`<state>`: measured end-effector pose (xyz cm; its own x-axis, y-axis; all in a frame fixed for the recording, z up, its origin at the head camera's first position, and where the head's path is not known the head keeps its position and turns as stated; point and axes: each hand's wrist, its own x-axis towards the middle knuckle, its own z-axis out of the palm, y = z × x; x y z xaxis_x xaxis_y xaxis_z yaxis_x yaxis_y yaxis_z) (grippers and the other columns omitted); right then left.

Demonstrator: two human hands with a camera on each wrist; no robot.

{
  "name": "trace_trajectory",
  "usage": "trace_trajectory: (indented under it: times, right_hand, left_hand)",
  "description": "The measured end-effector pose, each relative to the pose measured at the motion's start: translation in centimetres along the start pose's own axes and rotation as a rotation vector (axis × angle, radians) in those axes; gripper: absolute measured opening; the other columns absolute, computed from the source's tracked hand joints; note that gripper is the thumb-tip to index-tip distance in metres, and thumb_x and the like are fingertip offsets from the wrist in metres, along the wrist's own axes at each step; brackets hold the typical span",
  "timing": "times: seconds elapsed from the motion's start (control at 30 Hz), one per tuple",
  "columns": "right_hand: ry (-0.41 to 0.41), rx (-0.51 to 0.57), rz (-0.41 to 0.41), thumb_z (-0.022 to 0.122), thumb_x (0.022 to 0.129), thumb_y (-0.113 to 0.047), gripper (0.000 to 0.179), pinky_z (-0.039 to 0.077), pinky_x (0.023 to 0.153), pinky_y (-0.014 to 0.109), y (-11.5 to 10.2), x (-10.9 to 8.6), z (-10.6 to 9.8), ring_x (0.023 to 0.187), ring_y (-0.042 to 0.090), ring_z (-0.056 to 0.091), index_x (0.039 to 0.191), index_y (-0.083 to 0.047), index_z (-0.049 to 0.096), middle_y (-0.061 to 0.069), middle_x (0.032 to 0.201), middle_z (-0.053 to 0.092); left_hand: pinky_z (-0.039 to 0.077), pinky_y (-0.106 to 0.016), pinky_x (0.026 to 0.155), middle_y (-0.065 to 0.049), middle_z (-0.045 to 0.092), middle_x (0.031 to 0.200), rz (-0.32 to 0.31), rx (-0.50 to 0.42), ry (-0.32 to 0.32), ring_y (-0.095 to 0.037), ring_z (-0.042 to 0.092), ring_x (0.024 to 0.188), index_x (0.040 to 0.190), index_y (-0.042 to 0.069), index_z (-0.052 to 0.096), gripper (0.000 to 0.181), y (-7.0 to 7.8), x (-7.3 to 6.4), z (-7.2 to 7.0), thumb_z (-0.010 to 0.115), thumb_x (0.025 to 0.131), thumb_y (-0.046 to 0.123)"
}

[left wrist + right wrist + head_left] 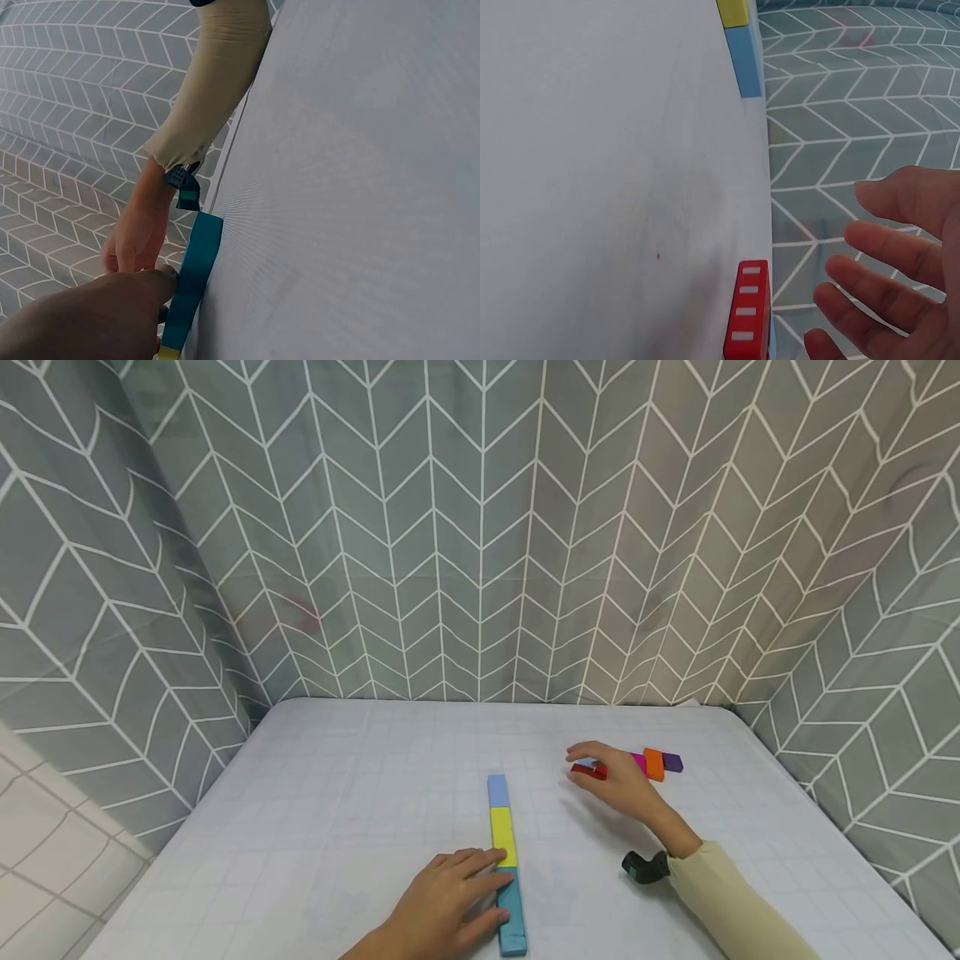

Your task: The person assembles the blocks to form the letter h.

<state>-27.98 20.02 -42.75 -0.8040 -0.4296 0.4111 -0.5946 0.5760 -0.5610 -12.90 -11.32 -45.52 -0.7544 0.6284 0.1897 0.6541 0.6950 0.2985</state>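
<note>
My left hand [450,897] is lying at the left of the teal block [512,922], and its fingers are reaching across with some space between them. The thumb and one finger are touching the teal block, and another fingertip is resting on the yellow block [503,835], which is joining the far end of the teal block. Farther beyond the teal block, in the same straight row, the light blue block [498,791] is continuing the line

My right hand [618,781] is hovering beyond the teal block and to its right. Its fingers are standing apart, gripping nothing, and in the right wrist view a gap is showing between them and the red block [748,307] with white marks. From the head view, this hand is partly hiding that red block and a pale blue piece [587,762]

In the same group, far to the right of the teal block, a magenta block [638,762], an orange block [654,765] and a purple block [672,763] are lying close together. The white table [337,760] is stretching on both sides of the teal block, and a patterned curtain [450,527] is hanging far beyond it
</note>
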Motion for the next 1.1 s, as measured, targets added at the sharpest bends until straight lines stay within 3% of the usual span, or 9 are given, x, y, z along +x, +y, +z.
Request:
trace_trajectory:
  times: [0.17,0.4,0.73,1.1]
  right_hand:
    - [0.014,-0.004,0.017,0.081,0.091,-0.010,0.027,0.051,0.099,0.059,0.6,-0.4,-0.8,0.120,0.039,0.063,0.116,-0.004,0.075,0.013,0.126,0.070]
    - [0.015,0.030,0.059,0.079,0.093,-0.007,0.026,0.056,0.090,0.058,1.5,-1.2,-1.9,0.117,0.038,0.063,0.117,-0.003,0.074,0.016,0.130,0.068]
    - [0.044,-0.077,0.095,0.077,0.094,-0.007,0.029,0.050,0.098,0.064,2.7,-2.0,-3.6,0.122,0.044,0.059,0.121,0.000,0.072,0.019,0.128,0.068]
    - [0.055,-0.076,0.155,0.077,0.094,-0.009,0.036,0.053,0.093,0.064,3.4,-2.0,-4.0,0.117,0.047,0.060,0.127,0.001,0.069,0.021,0.128,0.067]
  left_hand:
    - [0.051,-0.047,0.101,0.006,0.054,0.151,0.012,0.007,0.013,-0.017,0.054,0.133,0.141,0.028,0.066,0.051,-0.1,-0.1,0.1,0.049,0.105,0.061]
    - [0.052,-0.047,0.100,0.006,0.055,0.150,0.025,0.007,0.034,-0.018,0.055,0.132,0.139,0.028,0.067,0.050,-0.2,-0.1,0.2,0.050,0.105,0.060]
    - [0.051,-0.045,0.100,0.006,0.055,0.150,0.008,-0.003,0.028,-0.017,0.054,0.133,0.138,0.029,0.068,0.049,0.0,-0.2,0.0,0.051,0.105,0.060]
    - [0.051,-0.046,0.100,0.006,0.055,0.149,-0.003,-0.014,0.019,-0.018,0.054,0.132,0.138,0.028,0.068,0.049,-0.1,-0.1,0.0,0.051,0.104,0.060]
